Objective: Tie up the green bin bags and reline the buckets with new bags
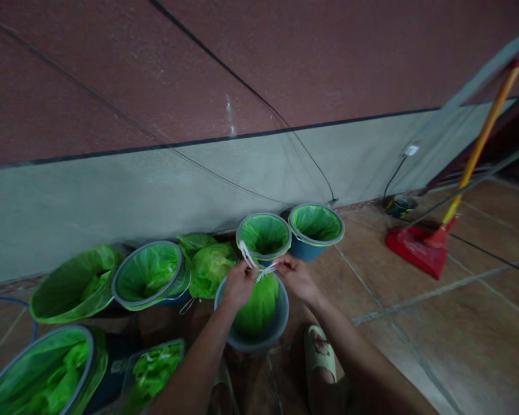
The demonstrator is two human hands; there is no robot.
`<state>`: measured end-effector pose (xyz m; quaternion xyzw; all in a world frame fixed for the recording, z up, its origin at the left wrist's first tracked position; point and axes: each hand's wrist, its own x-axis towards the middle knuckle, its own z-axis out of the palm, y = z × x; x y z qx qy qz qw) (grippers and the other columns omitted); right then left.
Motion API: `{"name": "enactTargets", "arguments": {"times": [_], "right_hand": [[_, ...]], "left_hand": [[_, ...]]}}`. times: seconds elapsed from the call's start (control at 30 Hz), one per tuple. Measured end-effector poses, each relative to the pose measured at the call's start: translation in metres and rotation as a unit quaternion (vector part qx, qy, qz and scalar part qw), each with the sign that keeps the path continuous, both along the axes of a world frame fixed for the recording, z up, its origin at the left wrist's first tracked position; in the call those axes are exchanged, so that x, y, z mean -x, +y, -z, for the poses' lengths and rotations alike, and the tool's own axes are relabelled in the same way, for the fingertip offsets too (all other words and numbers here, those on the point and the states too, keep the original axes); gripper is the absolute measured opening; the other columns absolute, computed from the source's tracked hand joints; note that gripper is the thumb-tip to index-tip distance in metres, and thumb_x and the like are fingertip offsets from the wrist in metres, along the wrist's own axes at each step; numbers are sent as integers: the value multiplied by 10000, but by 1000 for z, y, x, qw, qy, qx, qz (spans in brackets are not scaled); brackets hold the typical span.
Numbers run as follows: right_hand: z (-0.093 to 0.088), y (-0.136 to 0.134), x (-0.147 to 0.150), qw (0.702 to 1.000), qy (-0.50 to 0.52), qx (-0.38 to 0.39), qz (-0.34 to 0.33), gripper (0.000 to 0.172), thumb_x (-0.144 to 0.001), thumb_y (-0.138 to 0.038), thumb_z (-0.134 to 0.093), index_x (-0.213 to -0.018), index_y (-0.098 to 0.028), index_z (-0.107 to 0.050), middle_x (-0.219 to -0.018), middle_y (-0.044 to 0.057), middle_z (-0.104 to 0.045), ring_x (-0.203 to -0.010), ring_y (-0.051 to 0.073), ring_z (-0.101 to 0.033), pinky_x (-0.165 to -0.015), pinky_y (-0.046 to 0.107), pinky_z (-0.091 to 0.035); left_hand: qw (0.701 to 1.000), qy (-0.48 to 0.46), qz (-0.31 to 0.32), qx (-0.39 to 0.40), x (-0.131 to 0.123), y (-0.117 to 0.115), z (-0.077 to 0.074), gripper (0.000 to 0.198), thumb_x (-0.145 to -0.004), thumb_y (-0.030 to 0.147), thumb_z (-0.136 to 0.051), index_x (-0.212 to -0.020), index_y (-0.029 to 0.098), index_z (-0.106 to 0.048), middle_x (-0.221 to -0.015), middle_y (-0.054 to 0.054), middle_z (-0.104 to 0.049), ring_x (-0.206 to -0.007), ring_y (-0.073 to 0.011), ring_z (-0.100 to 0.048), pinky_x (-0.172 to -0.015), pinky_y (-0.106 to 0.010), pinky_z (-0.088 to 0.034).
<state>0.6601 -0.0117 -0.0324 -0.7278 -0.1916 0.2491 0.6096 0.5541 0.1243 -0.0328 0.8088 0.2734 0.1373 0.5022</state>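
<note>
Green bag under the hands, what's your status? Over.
Left hand and right hand pinching white drawstring. Green bag gathered inside bucket. Two lined buckets just beyond, not blocking the hands.

Just beyond the fingers [284, 263], two lined bins [307, 250] stand before the wall [251, 173] and block a low, straight reach forward, while to the fingers' left a bulging green bag [211, 268] and further bins [180, 266] crowd the way. A white drawstring [266, 271] crosses the gap between the fingers, above the grey bin [259, 345]. To their right, tiled floor [372, 271] leaves a wide passage up to the red dustpan [415, 251].
</note>
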Motion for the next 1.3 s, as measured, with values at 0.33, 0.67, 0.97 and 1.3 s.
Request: {"name": "enactTargets", "arguments": {"times": [0.33,0.67,0.97,1.3], "right_hand": [[1,-4,-3,998,50,12,-41,227,-705,-377,-612,-725,-168,-699,-562,-23,-568,-505,100,-430,-514,240,-329],[-1,-9,-3,989,-22,79,-125,208,-746,-365,-636,-685,-175,-693,-543,-7,-609,-498,106,-477,-511,232,-348],[-16,0,6,984,134,-45,-111,334,-675,-473,-720,-802,-178,-633,-603,-12,-641,-500,106,-523,-494,231,-390],[4,-4,4,990,30,74,-115,246,-815,-407,-584,-908,-189,-650,-718,4,-651,-483,95,-490,-460,226,-367]], "left_hand": [[960,-117,-54,248,-1,-9,-15,319,-724,454,-703,-775,163,-585,-742,-11,-712,-428,-44,-425,-456,-206,-318],[994,31,38,101,0,-3,-4,282,-822,379,-556,-625,179,-568,-531,29,-563,-441,-96,-494,-480,-225,-334],[966,44,250,44,6,-19,-5,260,-811,265,-546,-563,192,-574,-512,27,-503,-503,-120,-431,-520,-255,-289],[982,60,125,131,1,-16,0,326,-819,348,-509,-547,182,-579,-444,31,-479,-450,-102,-435,-488,-232,-308]]}}
